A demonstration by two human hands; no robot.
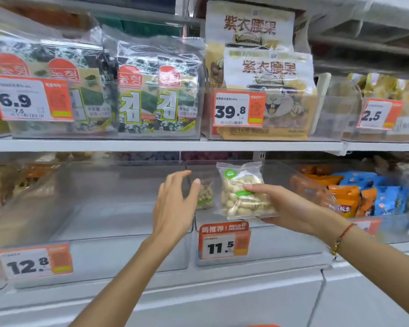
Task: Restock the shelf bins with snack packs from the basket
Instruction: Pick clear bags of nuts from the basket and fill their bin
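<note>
Hands: both raised at the lower shelf row. Right hand (279, 206) grips a clear snack pack (242, 192) of pale round nuts, thumb on its front face and fingers beneath, holding it at the open top front of the middle clear bin (265, 246). Left hand (175, 204) is open, fingers straight and loosely spread, thumb tip at the upper front corner where two bins meet; whether it touches the plastic cannot be told.

Shelving: white shelf board (163, 145) dividing the upper and lower rows.

Lower row, bins: left clear bin (64, 223), tagged 12.8 (34, 261). Middle bin, tagged 11.5 (223, 241), holds a second small snack pack (206, 197) with green label, standing behind the front wall just beside the held one. Right-hand bin holds orange and blue packets (368, 194), heaped.

Upper row: seaweed multipacks (149, 90) in clear wrap, in two bins, tagged 6.9 (31, 99). Cashew bags (267, 74), cream with a cartoon animal in a hat, standing one behind another, tagged 39.8 (239, 109). Far right, a bin of yellowish packs (387, 87), blurred, tagged 2.5 (379, 114).

Small items: red cord bracelet (341, 237) with a gold charm on the right wrist.
</note>
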